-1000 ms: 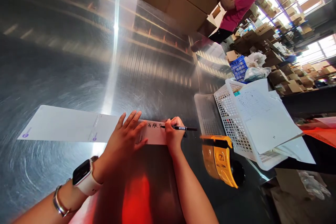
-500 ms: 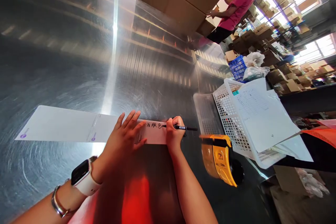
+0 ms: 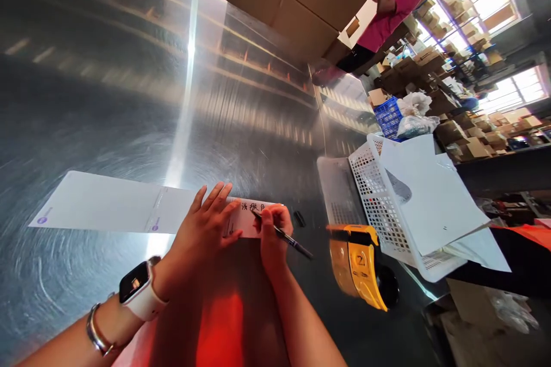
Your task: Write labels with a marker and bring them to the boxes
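Note:
A long strip of white labels (image 3: 116,202) with small purple marks lies on a shiny metal table (image 3: 129,126). My left hand (image 3: 206,221) rests on the strip with fingers spread, pressing it flat. In my right hand (image 3: 274,229) is a black marker pen (image 3: 293,243), its tip low over the strip's right end, just below the handwritten black characters (image 3: 253,206). Part of the last character is hidden by my right fingers. A small black pen cap (image 3: 299,218) lies on the table just right of that hand.
A yellow tape dispenser (image 3: 361,264) stands right of my hands. Beyond it, a white perforated basket (image 3: 379,206) carries paper sheets (image 3: 430,195). A large cardboard box (image 3: 293,6) and a person in pink (image 3: 391,11) are at the far side.
My right hand has shifted left and slightly down with the marker pen, whose tip moved back along the writing. The pen cap now shows. The far person's arm has risen.

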Demonstrator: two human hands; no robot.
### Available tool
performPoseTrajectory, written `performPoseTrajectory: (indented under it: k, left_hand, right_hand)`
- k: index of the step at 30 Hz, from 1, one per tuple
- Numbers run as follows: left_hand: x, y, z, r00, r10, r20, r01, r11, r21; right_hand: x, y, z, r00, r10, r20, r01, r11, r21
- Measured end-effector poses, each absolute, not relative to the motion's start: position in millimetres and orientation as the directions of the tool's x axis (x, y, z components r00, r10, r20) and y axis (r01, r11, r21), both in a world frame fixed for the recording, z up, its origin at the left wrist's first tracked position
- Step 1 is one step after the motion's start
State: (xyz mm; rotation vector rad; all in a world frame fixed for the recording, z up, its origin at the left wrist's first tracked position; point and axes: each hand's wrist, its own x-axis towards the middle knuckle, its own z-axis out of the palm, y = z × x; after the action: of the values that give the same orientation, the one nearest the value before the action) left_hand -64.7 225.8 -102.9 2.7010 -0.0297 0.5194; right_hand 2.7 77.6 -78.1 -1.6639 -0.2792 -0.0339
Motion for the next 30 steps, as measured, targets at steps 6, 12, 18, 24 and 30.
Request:
performPoseTrajectory:
  k: [6, 12, 18, 24, 30]
  left_hand:
    - [-64.1, 224.4, -101.4, 0.926, 0.080, 0.368, -0.077, -0.917, 0.392]
    - [-64.8, 223.7, -102.0, 0.932, 0.082, 0.353, -0.071, -0.914, 0.399]
    - [-65.3, 222.3, -100.3, 0.929, 0.096, 0.357, -0.062, -0.911, 0.407]
    - [-66.1, 222.3, -98.7, 0.940, 0.097, 0.328, -0.053, -0.905, 0.421]
    - [-66.3, 222.5, -97.9, 0.943, 0.104, 0.315, -0.046, -0.899, 0.435]
  right_hand:
    - [-3.2, 89.0, -86.0, 0.963, 0.233, 0.136, 0.183, -0.191, -0.964]
    - [0.9, 86.3, -84.3, 0.968, 0.226, 0.105, 0.155, -0.219, -0.963]
    - [0.6, 86.3, -84.0, 0.957, 0.242, 0.162, 0.225, -0.260, -0.939]
    - [0.7, 85.7, -83.8, 0.978, 0.166, 0.124, 0.160, -0.230, -0.960]
    - [1.1, 83.5, -84.2, 0.976, 0.180, 0.124, 0.169, -0.256, -0.952]
